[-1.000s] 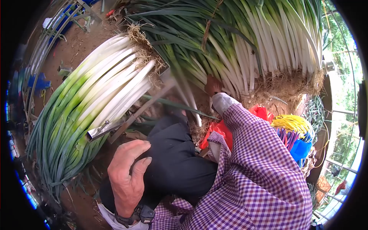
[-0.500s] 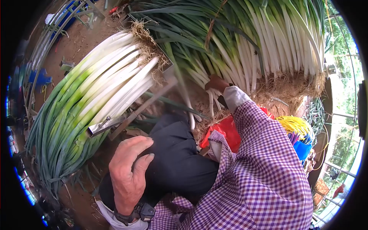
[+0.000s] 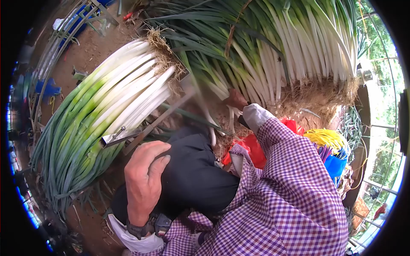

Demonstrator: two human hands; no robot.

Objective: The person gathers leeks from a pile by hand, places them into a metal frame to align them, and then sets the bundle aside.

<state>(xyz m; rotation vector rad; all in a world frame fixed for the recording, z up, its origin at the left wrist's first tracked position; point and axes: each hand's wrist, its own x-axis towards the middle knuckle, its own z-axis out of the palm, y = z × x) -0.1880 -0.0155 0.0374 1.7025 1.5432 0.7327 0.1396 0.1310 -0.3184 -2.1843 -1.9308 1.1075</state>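
My left hand (image 3: 146,181) hangs above my dark trouser leg, with the thumb apart from the curved fingers and nothing in it. A watch is strapped on that wrist. My right hand (image 3: 235,100) is at the lower edge of a big pile of long green onions (image 3: 299,47), its fingers closed round white stalks there; the sleeve and the hand's back hide part of the grip. To the left, a thick bundle of green onions (image 3: 115,89) rests on a metal frame (image 3: 158,118), roots toward the top right and green leaves hanging down.
Red plastic (image 3: 252,149) lies under my right forearm. Yellow ties (image 3: 326,140) and a blue wrapper (image 3: 334,165) are at the right. A few loose stalks lie on the soil near my knee. Metal bars (image 3: 51,64) stand at the upper left.
My right hand has shifted slightly left and down at the pile's edge, with the stalks there moving a little. My left hand has barely moved and stays empty. The view has tilted slightly.
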